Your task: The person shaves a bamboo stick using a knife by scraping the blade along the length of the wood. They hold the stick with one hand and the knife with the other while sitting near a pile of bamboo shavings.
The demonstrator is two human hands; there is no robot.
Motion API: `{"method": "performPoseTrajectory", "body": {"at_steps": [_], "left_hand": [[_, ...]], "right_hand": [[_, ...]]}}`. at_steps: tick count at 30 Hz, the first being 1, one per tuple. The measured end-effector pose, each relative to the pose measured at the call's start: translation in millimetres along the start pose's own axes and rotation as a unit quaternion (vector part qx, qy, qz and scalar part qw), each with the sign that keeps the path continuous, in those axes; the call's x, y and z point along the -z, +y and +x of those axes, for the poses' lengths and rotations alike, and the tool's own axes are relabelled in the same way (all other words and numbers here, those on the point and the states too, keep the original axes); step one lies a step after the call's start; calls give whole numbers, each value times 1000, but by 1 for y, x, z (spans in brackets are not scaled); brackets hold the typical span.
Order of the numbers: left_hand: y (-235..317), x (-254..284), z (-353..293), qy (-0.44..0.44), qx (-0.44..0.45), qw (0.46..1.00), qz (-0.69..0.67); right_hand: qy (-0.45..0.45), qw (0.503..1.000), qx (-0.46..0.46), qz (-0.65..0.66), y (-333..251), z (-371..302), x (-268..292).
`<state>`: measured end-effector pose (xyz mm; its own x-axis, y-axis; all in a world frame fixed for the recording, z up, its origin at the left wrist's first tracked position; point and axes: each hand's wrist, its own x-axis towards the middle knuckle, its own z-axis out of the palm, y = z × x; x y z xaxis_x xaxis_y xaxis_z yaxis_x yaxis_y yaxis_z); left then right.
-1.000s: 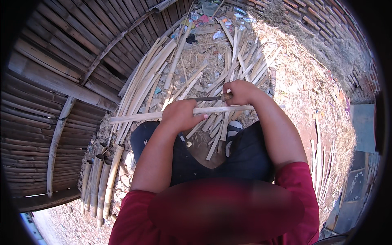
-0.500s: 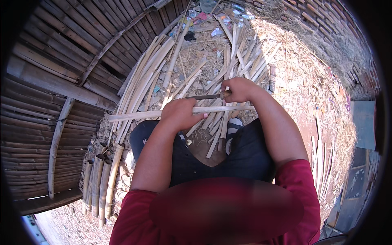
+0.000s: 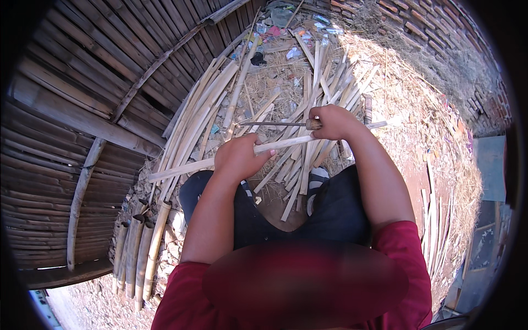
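Note:
My left hand is closed around a long pale bamboo strip, which lies crosswise above my knees with its right end tilted away from me. My right hand grips the wooden handle of a knife. Its long, narrow dark blade points left, beyond the strip and roughly level with it. The strip also passes just below my right hand's fingers; whether they touch it, I cannot tell.
Split bamboo strips lie heaped between my feet, and longer ones along the left. Upright bamboo tubes stand at the lower left beside a slatted bamboo wall. A brick wall rises far right; litter lies at the back.
My right hand has moved right with the knife, drawing the blade away from my left hand. The strip's right end has swung up and farther out.

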<state>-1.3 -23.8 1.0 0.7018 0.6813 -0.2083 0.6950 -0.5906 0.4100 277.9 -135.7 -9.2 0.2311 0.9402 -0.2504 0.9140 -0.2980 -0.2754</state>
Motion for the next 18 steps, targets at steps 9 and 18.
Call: {"method": "performPoseTrajectory", "body": {"at_steps": [9, 18], "left_hand": [[-2, -1, 4, 51, 26, 998, 7], [-2, -3, 5, 63, 31, 998, 6]], "right_hand": [[32, 999, 2, 31, 1, -19, 17], [42, 999, 6, 32, 5, -15, 16]]}}
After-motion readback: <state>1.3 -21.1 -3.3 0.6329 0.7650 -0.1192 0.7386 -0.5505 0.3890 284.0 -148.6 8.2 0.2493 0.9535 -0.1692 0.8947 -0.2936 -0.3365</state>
